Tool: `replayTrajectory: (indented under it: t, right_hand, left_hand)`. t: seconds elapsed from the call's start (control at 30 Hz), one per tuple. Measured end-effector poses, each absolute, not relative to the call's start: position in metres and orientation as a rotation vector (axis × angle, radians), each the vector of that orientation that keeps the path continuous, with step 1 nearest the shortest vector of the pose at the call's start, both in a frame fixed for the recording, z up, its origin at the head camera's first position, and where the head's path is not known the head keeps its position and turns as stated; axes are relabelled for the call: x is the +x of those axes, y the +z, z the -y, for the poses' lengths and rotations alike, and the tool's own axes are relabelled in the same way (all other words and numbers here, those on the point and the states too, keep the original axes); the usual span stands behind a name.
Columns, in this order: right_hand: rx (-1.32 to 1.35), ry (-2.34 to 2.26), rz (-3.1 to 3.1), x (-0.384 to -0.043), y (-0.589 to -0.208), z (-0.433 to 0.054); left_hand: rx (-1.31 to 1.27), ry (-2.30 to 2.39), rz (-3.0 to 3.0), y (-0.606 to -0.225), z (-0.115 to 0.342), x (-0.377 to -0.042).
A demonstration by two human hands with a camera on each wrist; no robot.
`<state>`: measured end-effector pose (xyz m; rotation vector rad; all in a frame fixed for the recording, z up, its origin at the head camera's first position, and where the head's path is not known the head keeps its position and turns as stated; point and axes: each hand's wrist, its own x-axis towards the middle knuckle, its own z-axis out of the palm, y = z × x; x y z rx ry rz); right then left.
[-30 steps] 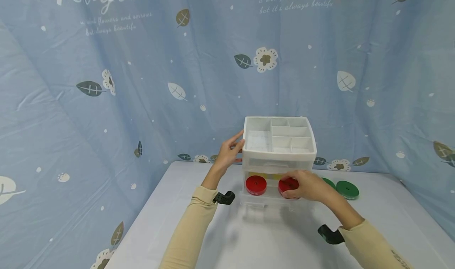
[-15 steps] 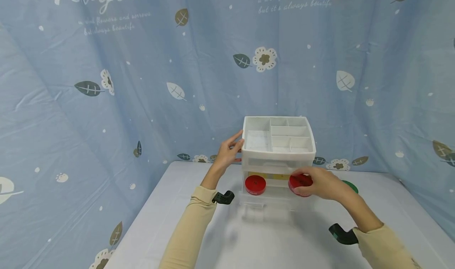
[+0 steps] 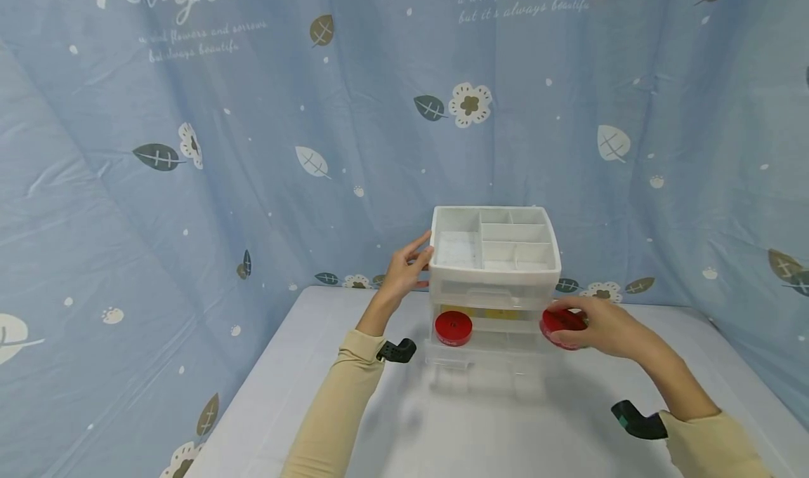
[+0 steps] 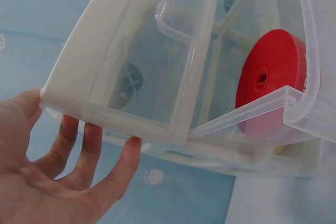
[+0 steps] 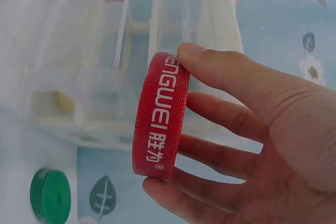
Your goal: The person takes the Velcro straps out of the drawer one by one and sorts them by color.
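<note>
My right hand [image 3: 607, 327] holds a red roll of woven tape [image 3: 557, 329] by its edges, just beyond the right side of a white plastic drawer organizer [image 3: 496, 276]. White lettering runs round the rim of this roll [image 5: 160, 114] in the right wrist view. A second red roll [image 3: 453, 328] sits at the left in the organizer's pulled-out clear lower drawer [image 3: 449, 359]. My left hand [image 3: 401, 274] rests against the organizer's left side, fingers spread, fingertips touching its edge in the left wrist view.
A green roll [image 5: 50, 196] lies on the white table [image 3: 354, 394] to the right of the organizer; my right hand hides it in the head view. Something yellow [image 3: 502, 314] shows at the back of the drawer space. Behind hangs a blue patterned curtain [image 3: 379, 148].
My right hand has lifted the red roll out of the drawer and carried it right, past the organizer's side, now covering the green rolls. My left hand has stayed put.
</note>
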<state>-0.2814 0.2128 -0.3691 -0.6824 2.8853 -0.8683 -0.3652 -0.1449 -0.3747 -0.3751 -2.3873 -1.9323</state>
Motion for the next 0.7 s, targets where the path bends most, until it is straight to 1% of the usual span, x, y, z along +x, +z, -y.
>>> replayTrajectory:
  t: [0.37, 0.7]
  right_hand:
    - [-0.615, -0.841, -2.948, -0.287, -0.391, -0.245]
    - [-0.500, -0.758, -2.968, -0.298, -0.441, -0.261]
  left_hand:
    - [-0.372, -1.951, 2.389, -0.373, 0.145, -0.364]
    - [-0.360, -1.952, 2.395, -0.373, 0.145, -0.364]
